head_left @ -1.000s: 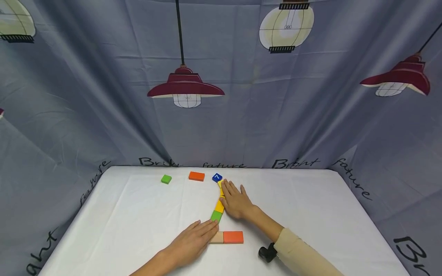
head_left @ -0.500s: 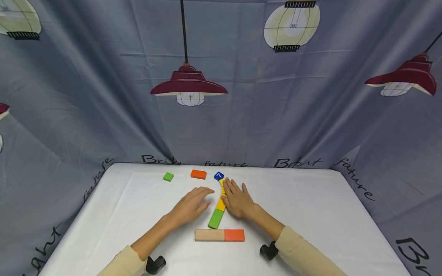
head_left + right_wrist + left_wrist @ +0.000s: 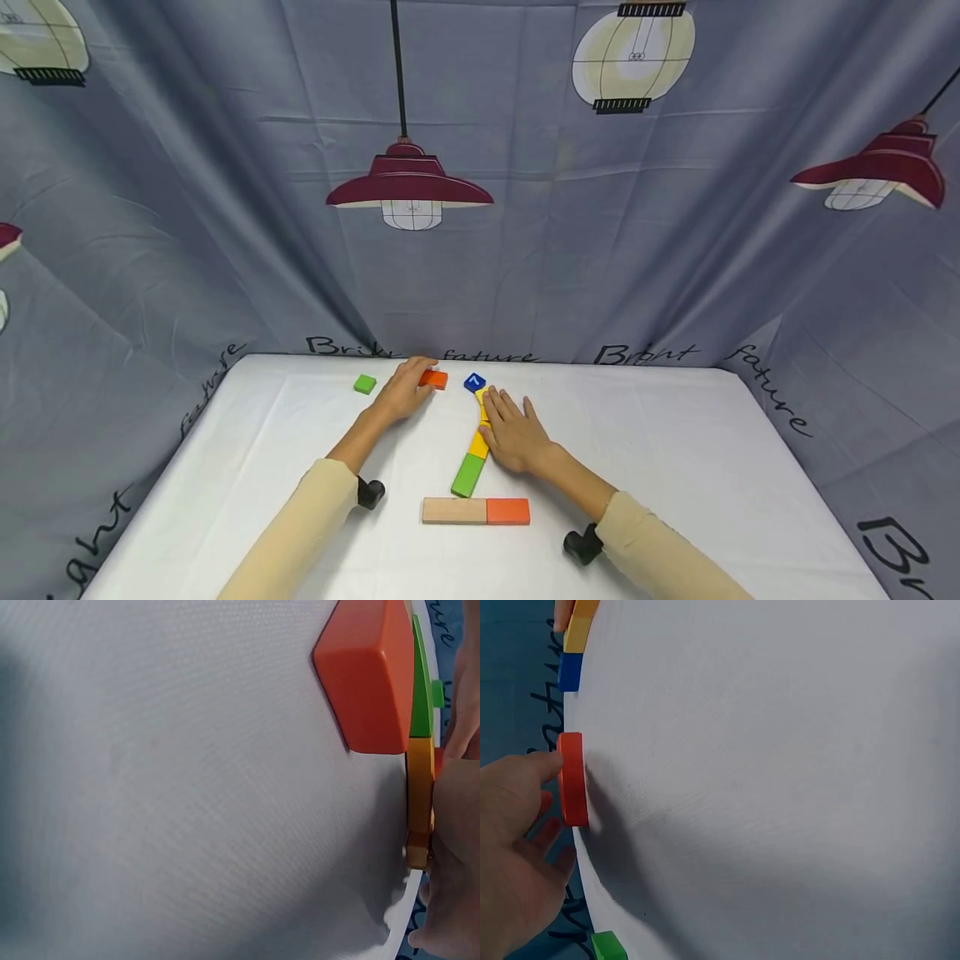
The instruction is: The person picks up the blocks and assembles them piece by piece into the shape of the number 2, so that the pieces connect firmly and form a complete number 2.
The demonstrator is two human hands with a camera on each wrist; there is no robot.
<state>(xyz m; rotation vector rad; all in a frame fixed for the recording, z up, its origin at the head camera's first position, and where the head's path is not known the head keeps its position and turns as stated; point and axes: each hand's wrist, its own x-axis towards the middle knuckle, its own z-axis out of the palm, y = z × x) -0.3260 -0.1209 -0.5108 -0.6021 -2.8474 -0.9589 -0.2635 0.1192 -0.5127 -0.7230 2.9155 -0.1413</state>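
My left hand (image 3: 403, 392) is at the far edge of the table, its thumb (image 3: 549, 761) and curled fingers around an orange block (image 3: 435, 380). The block lies on the cloth, its left part covered by the hand. My right hand (image 3: 516, 435) lies with straight fingers along the right side of a curved row of blocks. In that row are a green block (image 3: 468, 475), a yellow block (image 3: 478, 445), more yellow partly hidden by the fingers, and a blue block (image 3: 474, 382) with a white mark at the far end.
A small green block (image 3: 365, 384) lies left of the left hand. Nearer the person, a plain wooden block (image 3: 454, 511) and an orange-red block (image 3: 508, 512) lie end to end. White cloth covers the table (image 3: 637, 442); a grey curtain (image 3: 525, 275) hangs behind.
The left hand has left the near end of the green block and moved away from the person to the orange block. The right hand stays beside the yellow blocks.
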